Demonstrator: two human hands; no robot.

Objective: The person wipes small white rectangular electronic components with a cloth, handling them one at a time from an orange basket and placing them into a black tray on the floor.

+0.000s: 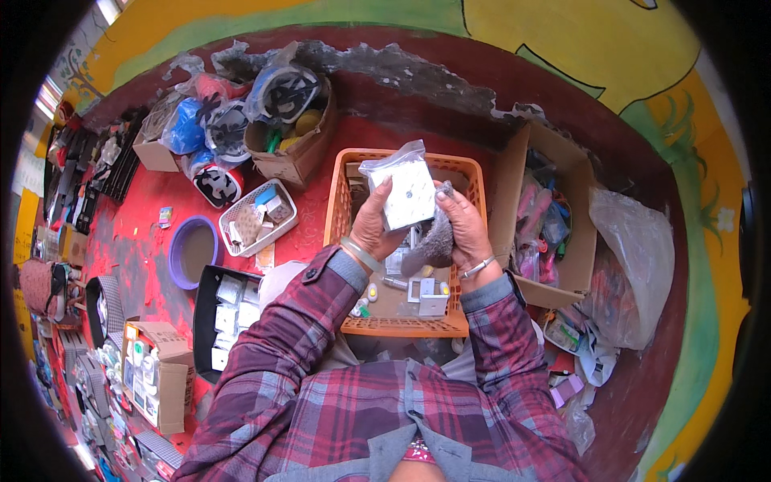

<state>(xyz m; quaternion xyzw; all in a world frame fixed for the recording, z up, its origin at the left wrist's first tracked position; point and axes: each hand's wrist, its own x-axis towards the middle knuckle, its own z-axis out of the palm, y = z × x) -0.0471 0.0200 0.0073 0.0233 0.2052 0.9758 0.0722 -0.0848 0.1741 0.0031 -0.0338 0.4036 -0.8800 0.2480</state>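
My left hand (372,225) holds up a clear plastic bag with a white square switch plate inside (406,191), over an orange plastic crate (345,201). My right hand (462,229) grips a grey cloth (438,241) and presses it against the bag's right side. Both hands are raised above the crate, which holds several small white and metal parts on a brown base. My sleeves are plaid red and grey.
An open cardboard box (562,169) with colourful items stands right of the crate, with a clear plastic bag (634,257) beside it. To the left are a white basket (259,217), a purple bowl (193,251), a black tray (207,321) and cardboard boxes (293,153).
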